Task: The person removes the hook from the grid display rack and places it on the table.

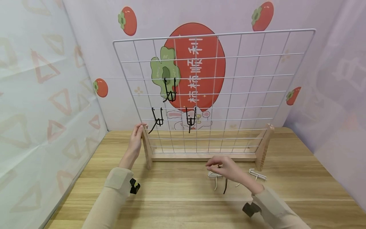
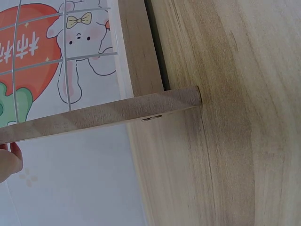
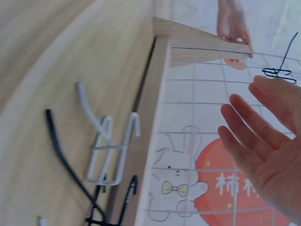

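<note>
A white wire grid panel (image 1: 196, 36) stands upright in a wooden base (image 1: 200, 157). My left hand (image 1: 133, 144) grips the upper end of the left wooden side support (image 1: 146, 148); in the left wrist view only its fingertips (image 2: 16, 149) show at the wood's edge. Three black hooks hang on the panel's left half: one upper hook (image 1: 171, 95), one lower left (image 1: 159, 121) and one right of that (image 1: 190, 121). My right hand (image 1: 228, 168) hovers, fingers loosely extended and holding nothing, over a white hook (image 3: 113, 148) and a black hook (image 3: 70, 165) on the table.
Another white hook (image 1: 258, 174) lies farther right on the wooden table (image 1: 171, 197), near the right side support (image 1: 264, 148). A printed cloth (image 1: 243, 95) with persimmon pictures hangs behind the panel, and pale cloth (image 1: 43, 95) borders the left side.
</note>
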{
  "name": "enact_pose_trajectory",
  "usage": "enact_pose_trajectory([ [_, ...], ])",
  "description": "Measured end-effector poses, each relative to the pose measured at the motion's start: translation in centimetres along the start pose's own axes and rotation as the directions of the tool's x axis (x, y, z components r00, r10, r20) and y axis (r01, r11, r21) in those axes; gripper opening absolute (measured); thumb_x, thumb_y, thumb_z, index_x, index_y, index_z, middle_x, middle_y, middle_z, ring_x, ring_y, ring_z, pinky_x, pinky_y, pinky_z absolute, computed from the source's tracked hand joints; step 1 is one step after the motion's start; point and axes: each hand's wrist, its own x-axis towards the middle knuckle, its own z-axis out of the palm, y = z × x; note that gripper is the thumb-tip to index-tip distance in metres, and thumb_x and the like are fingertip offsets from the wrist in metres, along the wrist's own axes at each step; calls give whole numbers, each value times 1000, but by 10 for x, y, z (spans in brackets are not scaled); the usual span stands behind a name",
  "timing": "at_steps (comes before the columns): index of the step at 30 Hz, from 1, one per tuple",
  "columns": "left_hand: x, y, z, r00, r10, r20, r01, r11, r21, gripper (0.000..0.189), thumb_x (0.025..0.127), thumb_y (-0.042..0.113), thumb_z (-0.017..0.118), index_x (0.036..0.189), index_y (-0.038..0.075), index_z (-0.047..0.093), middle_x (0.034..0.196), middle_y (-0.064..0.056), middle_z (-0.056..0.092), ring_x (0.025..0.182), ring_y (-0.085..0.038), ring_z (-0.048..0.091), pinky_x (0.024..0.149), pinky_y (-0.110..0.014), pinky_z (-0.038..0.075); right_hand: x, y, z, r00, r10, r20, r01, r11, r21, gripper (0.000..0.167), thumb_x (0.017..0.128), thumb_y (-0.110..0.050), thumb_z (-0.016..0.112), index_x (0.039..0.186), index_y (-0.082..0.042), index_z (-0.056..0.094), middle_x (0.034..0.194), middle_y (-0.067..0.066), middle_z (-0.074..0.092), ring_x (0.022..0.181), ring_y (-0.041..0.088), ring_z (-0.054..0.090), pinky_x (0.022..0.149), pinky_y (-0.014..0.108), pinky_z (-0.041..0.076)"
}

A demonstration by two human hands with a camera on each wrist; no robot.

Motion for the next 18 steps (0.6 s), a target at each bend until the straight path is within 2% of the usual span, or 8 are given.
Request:
enact_pose_trajectory([
  [3,0,0,0,1000,3,4,-3,1000,-10,15,95,34,36,101,24,46,109,-4,47,109,-11,36,95,-30,22,8,-6,-4,1000,-3,-19,4,1000,19,10,84,-8,60,92,-5,65,90,9,65,82,13,60,70,30,49],
  [8,0,0,0,1000,-7,1,8,1000,-18,15,95,34,36,101,24,46,109,-2,48,108,-10,37,94,-29,23,19,-14,-8,998,-21,-67,25,998,62,11,83,-4,60,92,-3,64,91,11,64,84,19,61,74,31,49],
  [14,1,-1,0,1000,-20,-5,20,1000,-20,14,95,34,36,99,26,46,109,-4,48,105,-10,39,91,-26,26,31,-23,-12,984,-83,-160,79,996,-33,12,81,-4,62,93,-4,65,90,7,66,87,20,61,77,32,48],
  [18,1,-1,1,1000,-18,-5,18,1000,-19,15,95,34,36,101,24,46,105,2,50,106,-11,39,91,-27,26,38,-29,-15,978,-76,-195,70,997,-41,14,81,-6,63,95,-3,65,92,6,66,90,20,60,80,34,47],
])
